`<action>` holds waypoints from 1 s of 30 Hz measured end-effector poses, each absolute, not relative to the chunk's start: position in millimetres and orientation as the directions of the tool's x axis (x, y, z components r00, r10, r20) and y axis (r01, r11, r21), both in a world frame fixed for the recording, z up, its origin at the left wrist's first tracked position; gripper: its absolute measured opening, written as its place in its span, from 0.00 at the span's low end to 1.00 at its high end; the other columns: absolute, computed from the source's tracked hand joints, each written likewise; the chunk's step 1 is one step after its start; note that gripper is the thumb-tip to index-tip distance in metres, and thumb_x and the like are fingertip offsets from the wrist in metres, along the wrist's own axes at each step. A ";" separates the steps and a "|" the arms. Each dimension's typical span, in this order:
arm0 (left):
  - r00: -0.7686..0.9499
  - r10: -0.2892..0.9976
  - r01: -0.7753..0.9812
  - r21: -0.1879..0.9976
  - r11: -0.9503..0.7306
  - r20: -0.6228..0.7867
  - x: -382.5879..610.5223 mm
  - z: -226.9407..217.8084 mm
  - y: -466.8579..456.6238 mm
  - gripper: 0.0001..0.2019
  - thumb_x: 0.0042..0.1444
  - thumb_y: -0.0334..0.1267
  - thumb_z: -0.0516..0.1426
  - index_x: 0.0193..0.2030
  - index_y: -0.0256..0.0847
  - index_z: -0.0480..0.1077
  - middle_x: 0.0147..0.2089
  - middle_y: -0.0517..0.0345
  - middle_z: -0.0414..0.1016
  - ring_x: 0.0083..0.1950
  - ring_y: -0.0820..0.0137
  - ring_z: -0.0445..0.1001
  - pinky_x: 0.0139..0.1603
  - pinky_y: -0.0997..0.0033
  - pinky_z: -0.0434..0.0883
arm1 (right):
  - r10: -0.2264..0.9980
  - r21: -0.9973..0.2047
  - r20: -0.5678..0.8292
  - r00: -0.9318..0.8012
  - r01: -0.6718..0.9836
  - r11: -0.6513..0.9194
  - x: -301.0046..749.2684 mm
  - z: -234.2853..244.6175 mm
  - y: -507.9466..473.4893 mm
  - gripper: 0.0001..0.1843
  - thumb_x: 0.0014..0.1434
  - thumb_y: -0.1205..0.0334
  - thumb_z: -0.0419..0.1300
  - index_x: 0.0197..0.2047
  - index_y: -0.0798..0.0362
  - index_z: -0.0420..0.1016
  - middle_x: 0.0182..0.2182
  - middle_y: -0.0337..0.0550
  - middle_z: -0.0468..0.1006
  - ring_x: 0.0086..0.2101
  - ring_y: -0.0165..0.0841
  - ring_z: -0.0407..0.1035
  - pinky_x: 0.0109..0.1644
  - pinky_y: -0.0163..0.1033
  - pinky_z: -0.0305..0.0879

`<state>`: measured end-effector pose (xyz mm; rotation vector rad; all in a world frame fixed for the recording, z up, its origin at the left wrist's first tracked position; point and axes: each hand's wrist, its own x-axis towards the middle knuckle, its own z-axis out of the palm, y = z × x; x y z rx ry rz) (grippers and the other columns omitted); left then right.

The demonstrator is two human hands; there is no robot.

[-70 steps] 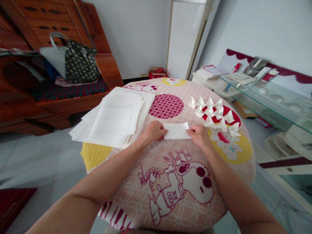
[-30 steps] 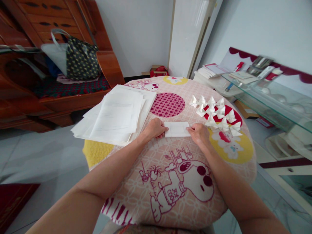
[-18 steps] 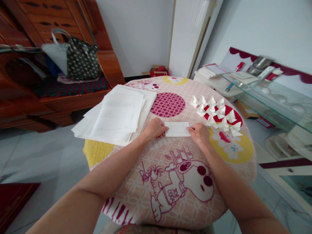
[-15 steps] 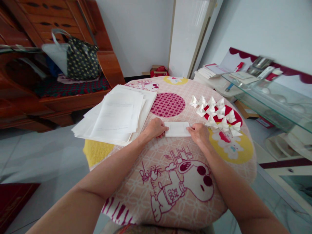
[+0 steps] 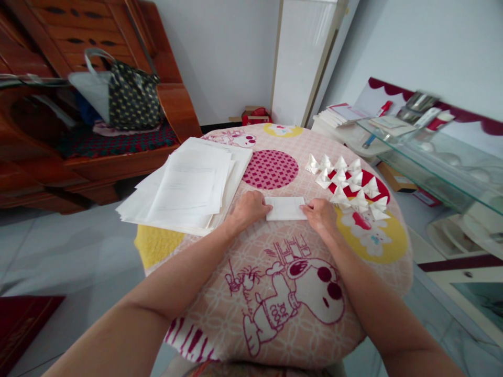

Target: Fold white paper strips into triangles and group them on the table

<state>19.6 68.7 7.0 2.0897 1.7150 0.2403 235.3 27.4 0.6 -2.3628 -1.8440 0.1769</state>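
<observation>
A small folded white paper strip (image 5: pixel 285 208) lies flat on the round table's pink cartoon cloth (image 5: pixel 275 293). My left hand (image 5: pixel 248 208) has its fingers curled and pinches the strip's left end against the cloth. At the strip's right end, my right hand (image 5: pixel 322 214) presses down with closed fingers. Several folded white paper shapes (image 5: pixel 348 183) sit in a cluster just right of and behind my right hand. A loose stack of white sheets (image 5: pixel 188 186) lies left of my left hand.
A wooden bench (image 5: pixel 98 141) with a dark patterned bag (image 5: pixel 131 97) stands to the left. A glass shelf (image 5: pixel 436 152) with books and small items runs along the right. A white panel (image 5: pixel 302 57) leans in the far corner. Grey tiled floor surrounds the table.
The paper has become a narrower strip than 2.3 s ago. Both hands have stayed at its ends, barely shifting over the last second.
</observation>
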 end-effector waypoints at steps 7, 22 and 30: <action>0.545 0.809 0.662 0.479 -0.577 0.221 19.1 -15.6 78.8 0.21 0.52 0.21 0.60 0.53 0.37 0.75 0.55 0.47 0.79 0.59 0.62 0.75 0.62 0.62 0.71 | 0.966 -0.199 -0.018 0.260 0.945 -0.258 234.3 3.0 28.2 0.16 0.65 0.52 0.62 0.33 0.53 0.84 0.33 0.50 0.85 0.35 0.39 0.77 0.34 0.39 0.59; 0.809 0.562 0.448 0.440 -0.778 0.171 28.6 -15.0 76.1 0.16 0.66 0.30 0.58 0.57 0.47 0.80 0.65 0.48 0.76 0.64 0.61 0.75 0.67 0.56 0.70 | 0.956 -0.243 -0.015 0.294 0.926 -0.289 237.2 0.5 31.2 0.13 0.63 0.53 0.65 0.35 0.53 0.84 0.35 0.51 0.86 0.37 0.40 0.78 0.36 0.39 0.63; 0.796 0.591 0.487 0.444 -0.752 0.128 28.0 -10.2 68.9 0.16 0.65 0.31 0.59 0.57 0.47 0.80 0.66 0.48 0.75 0.64 0.59 0.74 0.67 0.55 0.70 | 0.988 -0.491 0.118 0.095 0.871 -0.025 225.3 4.2 19.2 0.08 0.61 0.65 0.62 0.37 0.53 0.84 0.33 0.44 0.85 0.34 0.35 0.76 0.37 0.36 0.63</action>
